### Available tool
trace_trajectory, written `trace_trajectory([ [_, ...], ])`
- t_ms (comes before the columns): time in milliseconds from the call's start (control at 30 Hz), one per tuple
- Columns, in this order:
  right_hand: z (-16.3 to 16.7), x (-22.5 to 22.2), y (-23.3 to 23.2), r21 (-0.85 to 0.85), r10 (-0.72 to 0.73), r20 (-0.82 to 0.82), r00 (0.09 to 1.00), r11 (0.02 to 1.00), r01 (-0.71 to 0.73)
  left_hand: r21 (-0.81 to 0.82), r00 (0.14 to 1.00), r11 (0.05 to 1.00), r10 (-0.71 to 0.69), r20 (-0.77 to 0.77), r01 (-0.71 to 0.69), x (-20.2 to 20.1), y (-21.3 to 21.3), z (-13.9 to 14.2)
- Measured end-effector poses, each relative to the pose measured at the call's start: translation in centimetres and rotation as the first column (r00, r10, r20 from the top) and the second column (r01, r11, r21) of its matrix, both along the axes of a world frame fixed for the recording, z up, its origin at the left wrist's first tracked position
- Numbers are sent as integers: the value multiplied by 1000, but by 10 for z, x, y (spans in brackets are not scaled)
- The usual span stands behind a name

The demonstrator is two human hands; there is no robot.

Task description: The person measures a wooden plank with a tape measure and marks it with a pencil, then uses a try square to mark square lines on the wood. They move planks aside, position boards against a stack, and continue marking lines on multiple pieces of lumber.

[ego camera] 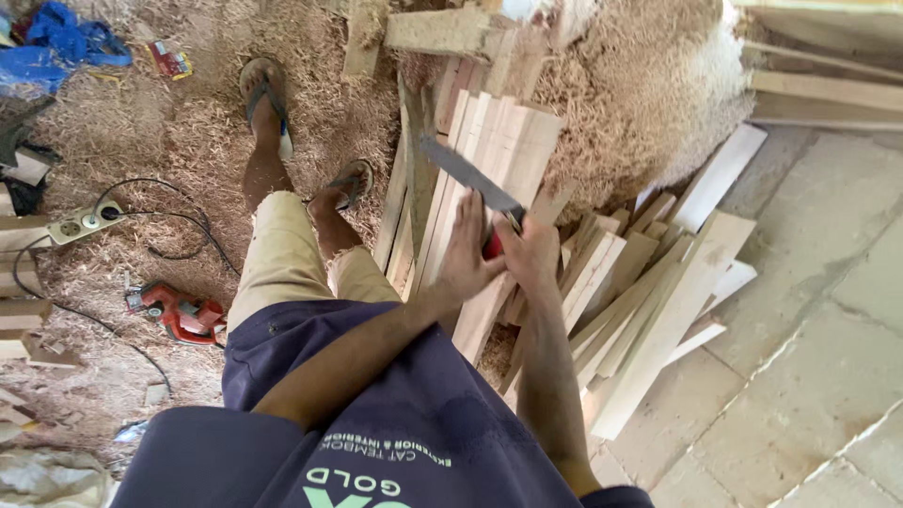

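Pale wood slats lie stacked in a leaning row beside a looser heap of boards — many pieces look already cut, though how many remain cannot be told. A person stands over them in deep sawdust, right hand closed around the red handle of a long dark-bladed knife, left hand open-fingered against the grip. The blade angles up across the slats. An orange power tool rests nearby.
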State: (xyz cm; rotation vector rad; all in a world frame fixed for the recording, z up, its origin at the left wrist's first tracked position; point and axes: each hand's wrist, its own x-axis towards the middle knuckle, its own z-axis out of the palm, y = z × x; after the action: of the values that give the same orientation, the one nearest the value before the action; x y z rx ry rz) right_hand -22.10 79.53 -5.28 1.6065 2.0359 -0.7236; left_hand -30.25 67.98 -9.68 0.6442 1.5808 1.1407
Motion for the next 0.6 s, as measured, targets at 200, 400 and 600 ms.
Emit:
trace_trajectory([
  [200, 4, -23, -8, 37, -48, -240, 970, 998, 59, 93, 997, 994, 67, -27, -64, 1, 5, 3],
  [400, 5, -26, -7, 5, -105, -249, 963, 994, 110, 97, 992, 988, 122, -9, -121, 3, 6, 10],
  [600, -8, -14, -3, -35, -131, -188, 973, 991, 126, 65, 995, 994, 86, -51, -83, 5, 6, 13],
])
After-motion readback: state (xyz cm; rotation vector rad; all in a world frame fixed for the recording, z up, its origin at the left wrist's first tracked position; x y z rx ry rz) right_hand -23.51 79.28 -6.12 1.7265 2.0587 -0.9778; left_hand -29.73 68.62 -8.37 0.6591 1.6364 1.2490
